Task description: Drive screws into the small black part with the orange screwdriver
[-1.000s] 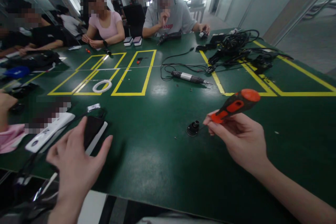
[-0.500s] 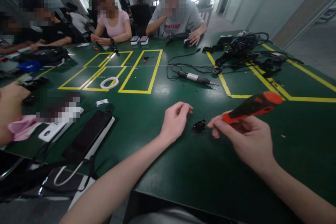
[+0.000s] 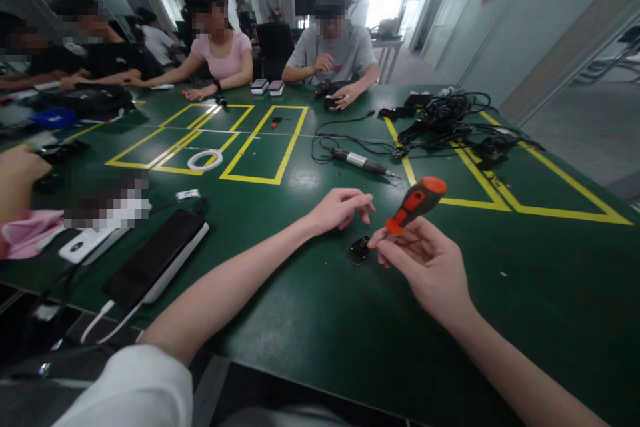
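My right hand [image 3: 430, 263] grips a screwdriver [image 3: 419, 203] with an orange and black handle, its thumb and fingers pinching low near the shaft. The handle leans up and to the right. Beside those fingertips, a small round black part [image 3: 359, 251] with a raised stub sits on the green table [image 3: 280, 320]; whether the screwdriver's tip touches it is hidden. My left hand [image 3: 343, 209] rests just beyond the black part, fingers loosely bent and apart, with nothing visible in them. A corded electric screwdriver [image 3: 361, 161] lies farther back.
Tangled black cables [image 3: 450, 120] lie at the back right. A white ring of tape [image 3: 205, 159] is left of centre. Left of my arm are a black phone-like slab [image 3: 155, 253] on a white block and a pink cloth [image 3: 33, 233]. Co-workers sit across the table and at the left.
The screwdriver has swung more upright over the black part. My left hand's fingers have loosened. The co-worker opposite has lowered a hand from the face. The camera view has shifted.
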{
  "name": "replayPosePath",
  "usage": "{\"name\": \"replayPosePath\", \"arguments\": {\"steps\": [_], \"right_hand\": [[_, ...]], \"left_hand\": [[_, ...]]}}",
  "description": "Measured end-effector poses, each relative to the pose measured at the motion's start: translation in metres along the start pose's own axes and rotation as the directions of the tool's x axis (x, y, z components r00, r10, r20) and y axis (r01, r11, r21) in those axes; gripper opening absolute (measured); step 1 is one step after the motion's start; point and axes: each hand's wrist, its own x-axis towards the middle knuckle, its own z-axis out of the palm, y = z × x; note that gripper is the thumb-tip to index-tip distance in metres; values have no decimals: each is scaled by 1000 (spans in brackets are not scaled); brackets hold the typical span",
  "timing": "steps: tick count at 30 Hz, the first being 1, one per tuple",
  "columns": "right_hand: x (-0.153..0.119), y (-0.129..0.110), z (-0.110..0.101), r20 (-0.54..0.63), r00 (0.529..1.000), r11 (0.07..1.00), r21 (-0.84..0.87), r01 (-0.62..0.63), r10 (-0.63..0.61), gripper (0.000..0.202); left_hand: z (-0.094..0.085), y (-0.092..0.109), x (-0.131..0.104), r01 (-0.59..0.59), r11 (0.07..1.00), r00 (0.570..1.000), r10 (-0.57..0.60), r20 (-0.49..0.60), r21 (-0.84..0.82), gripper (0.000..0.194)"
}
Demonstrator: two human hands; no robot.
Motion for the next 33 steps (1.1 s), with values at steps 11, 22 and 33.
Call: {"name": "replayPosePath", "arguments": {"steps": [11, 22, 33], "right_hand": [[0, -3, -5, 30, 998, 997, -55, 50, -48, 20], [-1, -4, -9, -18, 997, 982, -174, 68, -72, 22], [-9, 7, -8, 16, 999, 998, -50, -32, 33, 27]], "left_hand": [[-4, -1, -30, 79, 997, 960, -81, 267, 17, 34], [-4, -7, -25, 95, 994, 931, -108, 349, 54, 19], [-7, -1, -22, 201, 974, 904, -227, 362, 108, 16]]}}
